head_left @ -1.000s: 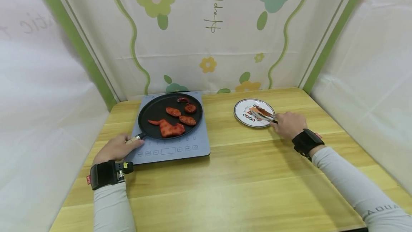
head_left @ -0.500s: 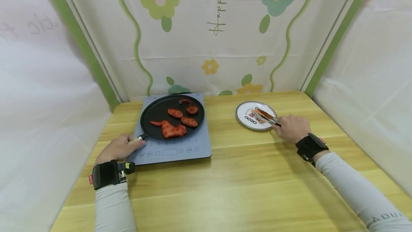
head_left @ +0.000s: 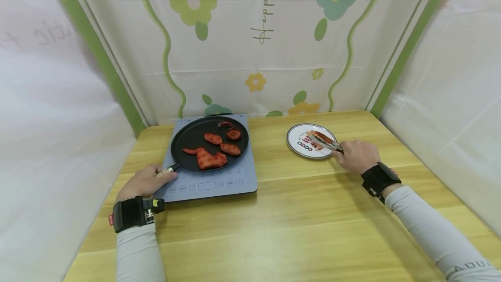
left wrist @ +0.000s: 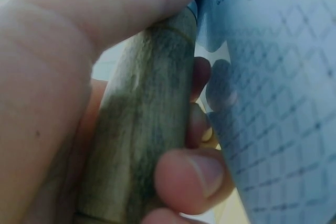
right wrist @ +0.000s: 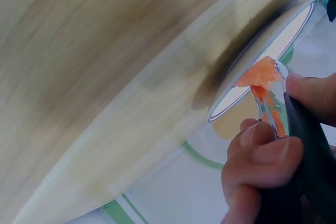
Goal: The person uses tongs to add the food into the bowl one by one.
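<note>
In the head view my left hand (head_left: 142,182) grips the handle of a flat black frying pan (head_left: 182,140). The left wrist view has fingers and thumb curled round its wooden handle (left wrist: 142,108). On the pan lie a red chicken wing (head_left: 211,159), two oval reddish pieces (head_left: 230,149), a round piece (head_left: 233,134) and a curved dark-red piece (head_left: 225,124). Over a white plate (head_left: 293,143), my right hand (head_left: 358,156) holds metal tongs (head_left: 330,144) by their dark handles. Their tips are at an orange-brown food piece (right wrist: 260,74); how firmly they clasp it I cannot tell.
Under the pan is a grey-blue induction cooker (head_left: 242,173) with its buttons towards me. Both stand on a wooden table (head_left: 274,221). A flowered white curtain (head_left: 227,55) hangs along the back edge, with white sheets at both sides.
The tongs have shifted slightly towards the plate's far side and their arms look closer together. My left hand and the pan stay put; the head view has tilted a little.
</note>
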Demonstrator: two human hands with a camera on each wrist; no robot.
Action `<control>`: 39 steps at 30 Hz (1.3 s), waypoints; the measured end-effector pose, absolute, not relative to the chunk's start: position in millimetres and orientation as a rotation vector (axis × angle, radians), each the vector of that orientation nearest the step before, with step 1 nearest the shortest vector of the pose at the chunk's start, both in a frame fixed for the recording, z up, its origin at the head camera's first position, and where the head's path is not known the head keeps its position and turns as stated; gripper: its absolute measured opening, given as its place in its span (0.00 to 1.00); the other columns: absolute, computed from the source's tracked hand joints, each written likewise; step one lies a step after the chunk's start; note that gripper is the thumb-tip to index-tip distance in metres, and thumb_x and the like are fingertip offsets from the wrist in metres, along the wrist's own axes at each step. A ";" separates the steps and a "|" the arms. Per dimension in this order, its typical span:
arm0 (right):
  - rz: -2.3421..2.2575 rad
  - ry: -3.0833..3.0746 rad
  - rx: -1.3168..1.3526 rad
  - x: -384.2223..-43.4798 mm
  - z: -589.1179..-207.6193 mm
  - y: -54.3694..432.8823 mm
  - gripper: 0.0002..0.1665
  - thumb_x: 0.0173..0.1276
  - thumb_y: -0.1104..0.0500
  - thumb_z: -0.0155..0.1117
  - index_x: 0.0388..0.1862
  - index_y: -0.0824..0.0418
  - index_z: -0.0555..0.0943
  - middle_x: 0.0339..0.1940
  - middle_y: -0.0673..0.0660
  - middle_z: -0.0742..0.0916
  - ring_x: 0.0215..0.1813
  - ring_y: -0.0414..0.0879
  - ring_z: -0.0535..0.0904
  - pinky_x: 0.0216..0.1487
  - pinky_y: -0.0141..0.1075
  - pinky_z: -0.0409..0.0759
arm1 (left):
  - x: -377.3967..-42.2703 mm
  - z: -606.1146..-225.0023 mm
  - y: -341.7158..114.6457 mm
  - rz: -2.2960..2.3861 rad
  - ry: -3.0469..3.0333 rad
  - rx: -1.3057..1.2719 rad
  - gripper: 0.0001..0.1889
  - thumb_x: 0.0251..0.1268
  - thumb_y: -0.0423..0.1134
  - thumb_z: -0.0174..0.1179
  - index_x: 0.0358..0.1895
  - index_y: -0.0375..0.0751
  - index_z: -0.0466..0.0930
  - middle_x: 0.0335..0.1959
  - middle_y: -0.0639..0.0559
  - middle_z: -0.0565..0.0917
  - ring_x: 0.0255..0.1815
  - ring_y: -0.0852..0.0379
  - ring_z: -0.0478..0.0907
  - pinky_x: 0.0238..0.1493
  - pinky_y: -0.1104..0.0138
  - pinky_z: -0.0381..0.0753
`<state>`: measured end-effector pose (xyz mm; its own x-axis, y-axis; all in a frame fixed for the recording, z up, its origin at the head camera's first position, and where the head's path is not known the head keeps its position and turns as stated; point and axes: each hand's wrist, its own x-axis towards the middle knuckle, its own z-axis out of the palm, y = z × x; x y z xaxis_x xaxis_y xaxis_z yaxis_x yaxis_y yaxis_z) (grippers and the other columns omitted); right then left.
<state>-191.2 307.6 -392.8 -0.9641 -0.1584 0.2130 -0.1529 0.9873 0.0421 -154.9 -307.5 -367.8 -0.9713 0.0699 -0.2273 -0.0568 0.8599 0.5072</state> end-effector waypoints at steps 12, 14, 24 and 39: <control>-0.024 -2.916 0.216 -190.7 -385.1 307.0 0.24 0.75 0.42 0.65 0.32 0.61 0.80 0.19 0.56 0.78 0.21 0.50 0.73 0.18 0.43 0.65 | -154.1 -367.0 -307.0 0.785 2.794 0.003 0.28 0.75 0.63 0.59 0.35 0.38 0.72 0.29 0.50 0.71 0.32 0.51 0.71 0.33 0.62 0.67; -0.026 -2.916 0.220 -190.9 -384.3 306.9 0.24 0.75 0.42 0.64 0.33 0.61 0.81 0.20 0.56 0.78 0.21 0.50 0.73 0.18 0.43 0.65 | -154.3 -367.3 -307.1 0.791 2.789 0.004 0.28 0.75 0.63 0.59 0.34 0.38 0.71 0.29 0.50 0.71 0.32 0.51 0.71 0.33 0.62 0.67; 0.003 -2.918 0.231 -188.9 -374.9 302.6 0.23 0.75 0.42 0.64 0.31 0.60 0.79 0.19 0.56 0.78 0.21 0.50 0.72 0.19 0.42 0.63 | -154.7 -368.3 -308.5 0.794 2.785 0.009 0.28 0.74 0.64 0.59 0.34 0.39 0.71 0.29 0.50 0.71 0.32 0.51 0.70 0.33 0.62 0.67; -0.008 -2.879 0.253 -188.1 -367.9 297.6 0.23 0.75 0.43 0.65 0.29 0.60 0.78 0.18 0.56 0.77 0.20 0.50 0.71 0.20 0.41 0.61 | -153.3 -366.3 -307.4 0.788 2.795 0.014 0.27 0.75 0.63 0.59 0.35 0.39 0.71 0.28 0.51 0.69 0.31 0.52 0.70 0.33 0.62 0.66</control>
<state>-188.1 297.6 -367.9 -0.9534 -0.1720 0.2479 -0.1707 0.9850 0.0273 -153.3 -307.4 -366.3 -0.9719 0.0728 -0.2238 -0.0549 0.8547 0.5162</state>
